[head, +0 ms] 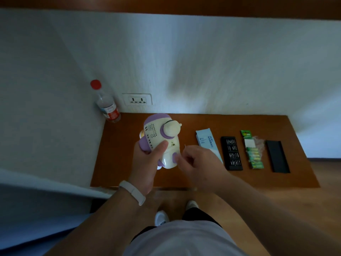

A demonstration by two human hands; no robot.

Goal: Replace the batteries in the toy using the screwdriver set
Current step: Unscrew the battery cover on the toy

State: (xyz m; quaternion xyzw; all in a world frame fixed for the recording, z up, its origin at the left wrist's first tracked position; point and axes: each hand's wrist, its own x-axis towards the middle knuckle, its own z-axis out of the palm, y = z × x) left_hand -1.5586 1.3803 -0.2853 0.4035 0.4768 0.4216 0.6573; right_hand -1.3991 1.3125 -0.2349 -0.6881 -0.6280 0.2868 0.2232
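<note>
My left hand [147,159] grips a cream and purple toy [162,137] and holds it above the brown table, its underside with speaker holes turned toward me. My right hand [195,163] is right beside the toy's lower edge, fingers curled around a thin screwdriver whose tip [185,146] sticks up past the knuckles. To the right on the table lie the open black bit tray [231,153], a green pack of batteries [253,152] and the black lid of the set [277,156].
A pale blue box [206,141] lies just behind my right hand. A plastic bottle with a red cap [108,104] stands in the back left corner by a wall socket [137,99]. The table [118,154] meets white walls at the back and left.
</note>
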